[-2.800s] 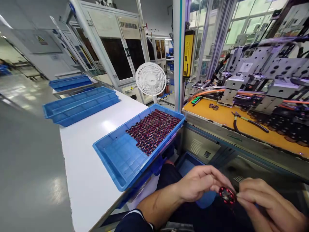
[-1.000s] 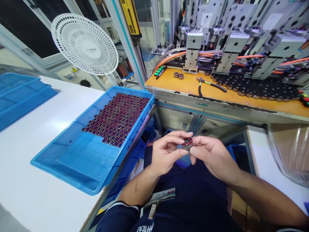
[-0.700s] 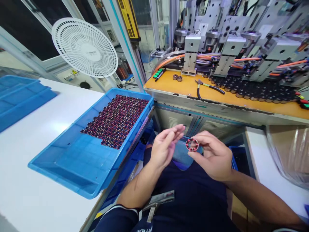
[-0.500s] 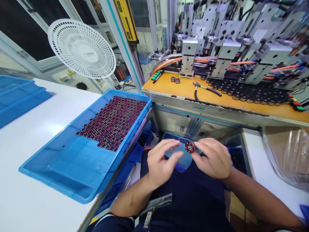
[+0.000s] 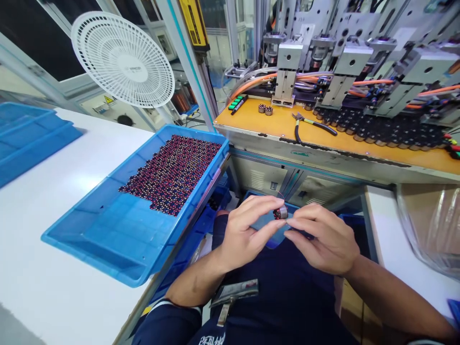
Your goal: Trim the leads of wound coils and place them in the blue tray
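— The left hand (image 5: 247, 235)?
— Its fingers were spread off the stator ring (image 5: 281, 212); now they pinch it again.
— The ring?
— Tipped on edge between the fingertips, metal rim now showing.

- left hand (image 5: 247, 230) and right hand (image 5: 325, 237): both bare; short, plain nails
- left forearm (image 5: 196, 285) and right forearm (image 5: 391, 299): uncovered from the wrist upward
- left sleeve (image 5: 168, 321): short, dark navy, with a thin white line of piping along its hem
- garment (image 5: 287, 297) over torso and lap: the same dark navy, matte cloth, unpatterned, lying in soft folds
- white lettering (image 5: 212, 339) on the chest: printed in outline strokes, cut off by the bottom edge, unreadable
- badge holder (image 5: 233, 291) on the front of the garment: flat, silvery-grey, reflective, with a narrow pale clip tab (image 5: 223, 314) hanging below it
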The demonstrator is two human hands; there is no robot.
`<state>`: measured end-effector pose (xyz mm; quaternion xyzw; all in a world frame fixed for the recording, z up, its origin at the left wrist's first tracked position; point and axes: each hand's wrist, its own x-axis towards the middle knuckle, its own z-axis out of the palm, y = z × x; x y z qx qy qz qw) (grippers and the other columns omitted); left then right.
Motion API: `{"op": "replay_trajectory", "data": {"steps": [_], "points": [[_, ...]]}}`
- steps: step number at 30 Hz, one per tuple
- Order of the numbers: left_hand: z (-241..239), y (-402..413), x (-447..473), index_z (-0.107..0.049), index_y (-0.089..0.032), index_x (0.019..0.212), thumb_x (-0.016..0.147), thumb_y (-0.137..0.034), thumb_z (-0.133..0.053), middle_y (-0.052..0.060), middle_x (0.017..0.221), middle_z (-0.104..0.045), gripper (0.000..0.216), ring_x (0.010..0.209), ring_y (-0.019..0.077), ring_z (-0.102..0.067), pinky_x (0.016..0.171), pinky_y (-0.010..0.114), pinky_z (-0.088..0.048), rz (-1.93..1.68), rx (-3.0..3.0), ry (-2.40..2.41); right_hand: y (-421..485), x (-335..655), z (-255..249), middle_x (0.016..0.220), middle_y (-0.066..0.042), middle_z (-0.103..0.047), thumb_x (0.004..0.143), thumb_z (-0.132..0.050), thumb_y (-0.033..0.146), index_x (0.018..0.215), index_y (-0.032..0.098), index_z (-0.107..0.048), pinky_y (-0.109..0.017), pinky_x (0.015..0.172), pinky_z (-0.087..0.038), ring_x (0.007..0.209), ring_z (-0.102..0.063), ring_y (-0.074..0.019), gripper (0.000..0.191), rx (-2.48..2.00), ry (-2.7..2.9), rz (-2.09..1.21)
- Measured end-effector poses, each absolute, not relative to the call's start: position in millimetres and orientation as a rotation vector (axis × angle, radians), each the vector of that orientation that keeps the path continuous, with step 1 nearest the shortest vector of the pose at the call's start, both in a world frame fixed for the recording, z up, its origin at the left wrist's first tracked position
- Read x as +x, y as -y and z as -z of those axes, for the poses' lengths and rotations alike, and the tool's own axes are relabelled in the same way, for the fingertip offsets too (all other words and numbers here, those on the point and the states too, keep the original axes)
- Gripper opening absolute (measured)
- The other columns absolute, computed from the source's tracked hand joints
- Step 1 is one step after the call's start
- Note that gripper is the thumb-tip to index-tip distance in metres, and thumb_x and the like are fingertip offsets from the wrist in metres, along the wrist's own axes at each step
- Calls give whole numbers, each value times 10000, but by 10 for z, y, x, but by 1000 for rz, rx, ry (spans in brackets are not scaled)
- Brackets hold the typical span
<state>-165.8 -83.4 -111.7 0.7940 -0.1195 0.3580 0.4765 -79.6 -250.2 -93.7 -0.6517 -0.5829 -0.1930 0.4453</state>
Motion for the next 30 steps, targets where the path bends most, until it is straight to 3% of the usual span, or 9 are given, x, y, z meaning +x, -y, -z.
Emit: {"op": "replay_trajectory", "data": {"steps": [3, 8, 15, 17, 19, 21, 24, 27, 30], "points": [[1129, 852, -1661, -673, -151, 1150, 786, -42, -726, 104, 1131, -681, 384, 1052, 163, -640, 907, 299, -547, -781, 1791, 298, 2514, -808, 910, 858, -52, -622, 817, -650, -11, 1007, 127, -620, -240, 680, -501, 773, -595, -105, 236, -1577, 1346, 367], [1145, 884, -1632, -702, -207, 1115, 786, 7, -687, 90, 1149, -670, 392, 1009, 147, -663, 794, 235, -578, -544, 1429, 278, 2463, -816, 921, 802, -41, -618, 791, -664, -40, 922, 106, -621, -215, 665, -487, 753, -590, -88, 200, -1507, 1239, 312], [1037, 756, -1638, -676, -90, 1024, 755, 21, -701, 137, 1068, -683, 292, 930, 140, -662, 726, 207, -573, -769, 1789, 348, 2812, -507, 814, 813, -5, -599, 894, -625, 82, 852, 167, -625, -201, 631, -453, 720, -567, -77, 95, -1653, 997, 45], [993, 726, -1643, -678, -64, 1010, 771, 5, -695, 152, 1069, -680, 249, 919, 132, -664, 734, 199, -574, -759, 1900, 389, 2875, -417, 678, 875, -27, -601, 912, -623, 124, 971, 174, -637, -227, 659, -460, 766, -577, -100, 79, -1686, 1093, 192], [954, 725, -1641, -680, -56, 1008, 788, -15, -690, 157, 1092, -673, 224, 950, 136, -665, 761, 197, -575, -735, 1966, 430, 2848, -375, 545, 930, -52, -619, 890, -659, 149, 1040, 154, -638, -265, 710, -460, 829, -584, -135, 152, -1778, 1500, 545], [925, 743, -1634, -675, -64, 1020, 797, -31, -690, 146, 1106, -671, 226, 965, 135, -663, 789, 204, -576, -727, 2003, 459, 2756, -365, 467, 968, -82, -638, 921, -602, 172, 1058, 121, -656, -318, 689, -443, 821, -574, -178, 157, -1792, 1930, 797], [908, 765, -1635, -670, -88, 1032, 801, -38, -689, 126, 1095, -679, 238, 948, 129, -665, 790, 212, -580, -724, 2005, 474, 2615, -377, 476, 966, -135, -645, 951, -486, 155, 969, 70, -689, -363, 625, -404, 753, -529, -217, 220, -1734, 2198, 867], [919, 752, -1656, -673, -94, 1034, 798, -29, -686, 133, 1086, -682, 245, 961, 145, -670, 757, 211, -583, -721, 1956, 446, 2572, -438, 532, 818, -92, -612, 974, -487, 162, 813, 102, -659, -314, 647, -419, 723, -501, -159, 243, -1789, 1954, 393], [949, 722, -1686, -673, -104, 1026, 799, -37, -693, 131, 1076, -685, 238, 977, 163, -673, 817, 261, -585, -723, 1919, 460, 2582, -481, 529, 731, -28, -585, 983, -503, 238, 770, 128, -621, -217, 608, -447, 663, -533, -94, 268, -1714, 1397, -681]]}}
